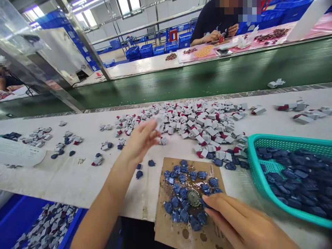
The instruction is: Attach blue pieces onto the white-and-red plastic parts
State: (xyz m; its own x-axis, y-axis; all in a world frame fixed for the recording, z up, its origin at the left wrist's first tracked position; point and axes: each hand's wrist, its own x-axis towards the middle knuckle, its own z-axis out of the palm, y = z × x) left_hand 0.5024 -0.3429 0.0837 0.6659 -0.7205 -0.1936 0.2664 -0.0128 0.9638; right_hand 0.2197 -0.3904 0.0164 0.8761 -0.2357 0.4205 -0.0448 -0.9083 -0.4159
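Observation:
My left hand (142, 138) reaches over the near edge of a heap of grey and dark red plastic parts (192, 121). Its fingers are closed on a pale grey plastic part (159, 122), blurred by motion. Low on the right, my right hand (233, 214) pinches a dark blue plastic piece (205, 203), mostly covered by the fingers. That hand is over a stained cardboard sheet (166, 231). Several small dark blue pieces (184, 215) lie on the cardboard around a round greenish, metal-looking disc (193, 197).
To the right stands a teal basket (259, 193) of dark blue pieces. A blue bin (15, 221) of grey parts is below the table at left. Behind the white table (98, 193) runs a green conveyor belt (145, 86); a co-worker (215, 20) sits beyond it.

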